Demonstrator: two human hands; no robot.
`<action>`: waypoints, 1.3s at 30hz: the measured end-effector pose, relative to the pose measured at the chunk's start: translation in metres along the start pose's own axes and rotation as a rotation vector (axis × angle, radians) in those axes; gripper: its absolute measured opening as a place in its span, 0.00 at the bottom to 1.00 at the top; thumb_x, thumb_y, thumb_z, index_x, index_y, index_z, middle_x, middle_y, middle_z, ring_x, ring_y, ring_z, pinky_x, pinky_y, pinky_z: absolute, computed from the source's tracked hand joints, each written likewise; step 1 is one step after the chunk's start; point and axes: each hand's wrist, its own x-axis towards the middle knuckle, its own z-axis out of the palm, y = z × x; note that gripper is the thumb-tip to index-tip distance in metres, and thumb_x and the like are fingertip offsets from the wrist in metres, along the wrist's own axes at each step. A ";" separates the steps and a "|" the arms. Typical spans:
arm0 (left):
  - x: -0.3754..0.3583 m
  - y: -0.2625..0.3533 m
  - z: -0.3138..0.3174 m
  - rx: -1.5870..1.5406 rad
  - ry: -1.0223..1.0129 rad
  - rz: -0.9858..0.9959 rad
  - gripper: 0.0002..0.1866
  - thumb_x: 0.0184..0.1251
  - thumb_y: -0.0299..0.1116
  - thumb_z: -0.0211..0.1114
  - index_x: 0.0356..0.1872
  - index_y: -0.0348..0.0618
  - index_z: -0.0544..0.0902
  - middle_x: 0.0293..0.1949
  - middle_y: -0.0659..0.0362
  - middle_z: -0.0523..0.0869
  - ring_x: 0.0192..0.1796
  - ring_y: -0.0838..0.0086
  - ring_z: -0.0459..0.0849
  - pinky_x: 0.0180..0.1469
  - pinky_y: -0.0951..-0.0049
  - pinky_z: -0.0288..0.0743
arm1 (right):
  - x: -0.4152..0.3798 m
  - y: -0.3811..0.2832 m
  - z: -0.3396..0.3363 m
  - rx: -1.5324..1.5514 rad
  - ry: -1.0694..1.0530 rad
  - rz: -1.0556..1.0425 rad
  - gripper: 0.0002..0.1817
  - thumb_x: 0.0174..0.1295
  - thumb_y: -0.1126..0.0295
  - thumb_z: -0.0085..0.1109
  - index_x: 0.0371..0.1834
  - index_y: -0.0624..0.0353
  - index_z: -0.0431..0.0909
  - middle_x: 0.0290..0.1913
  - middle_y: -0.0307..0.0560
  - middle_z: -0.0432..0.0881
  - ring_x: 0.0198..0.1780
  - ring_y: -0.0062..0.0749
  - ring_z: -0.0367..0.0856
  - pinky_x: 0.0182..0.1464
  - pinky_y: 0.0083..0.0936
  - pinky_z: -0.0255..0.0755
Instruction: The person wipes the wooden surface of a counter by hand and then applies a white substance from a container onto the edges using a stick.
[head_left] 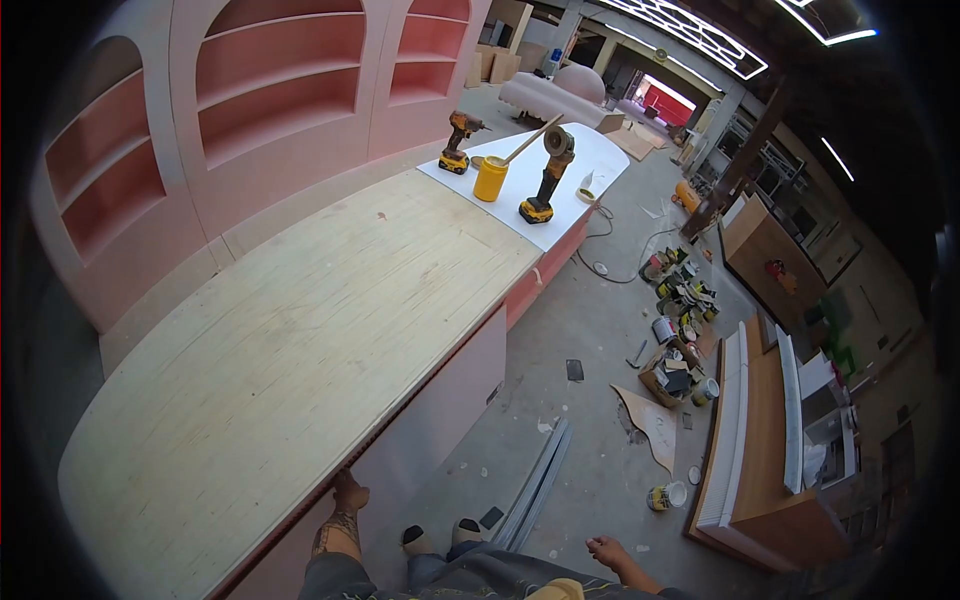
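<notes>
My left hand (348, 492) is at the front edge of the long wooden counter top (300, 300), its fingers partly hidden under the edge beside the pale panel (430, 415). My right hand (604, 549) hangs in the air over the floor, fingers curled and touching nothing visible. On the white sheet (600, 150) at the counter's far end stand a yellow drill (457, 143), a yellow container (490, 179) with a stick in it, and an upright angle grinder (550, 178).
Pink arched shelves (285, 80) run along the left. Metal strips (540, 485) lie on the floor by my feet. Several paint cans (685, 300), a full box (672, 374) and a cut board (650, 425) are to the right, before a wooden cabinet (765, 430).
</notes>
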 end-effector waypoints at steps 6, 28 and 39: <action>-0.024 0.009 0.016 0.057 0.060 0.010 0.61 0.70 0.47 0.73 0.89 0.27 0.42 0.91 0.37 0.39 0.92 0.44 0.37 0.88 0.32 0.45 | 0.006 0.004 0.000 -0.001 0.048 -0.043 0.34 0.76 0.45 0.65 0.68 0.67 0.84 0.58 0.58 0.92 0.59 0.46 0.90 0.63 0.40 0.81; -0.034 0.049 0.069 0.105 -0.190 0.208 0.14 0.75 0.34 0.67 0.47 0.30 0.89 0.39 0.49 0.92 0.38 0.59 0.87 0.43 0.50 0.81 | -0.088 0.243 0.097 0.418 0.210 0.433 0.32 0.74 0.42 0.65 0.62 0.62 0.89 0.47 0.52 0.93 0.42 0.39 0.91 0.48 0.38 0.83; -0.160 0.404 0.316 0.074 -0.539 0.280 0.21 0.78 0.39 0.66 0.64 0.35 0.86 0.45 0.57 0.93 0.43 0.70 0.90 0.42 0.66 0.80 | -0.012 0.411 -0.045 0.810 0.445 0.532 0.33 0.72 0.41 0.64 0.60 0.64 0.89 0.57 0.65 0.92 0.62 0.58 0.90 0.65 0.45 0.80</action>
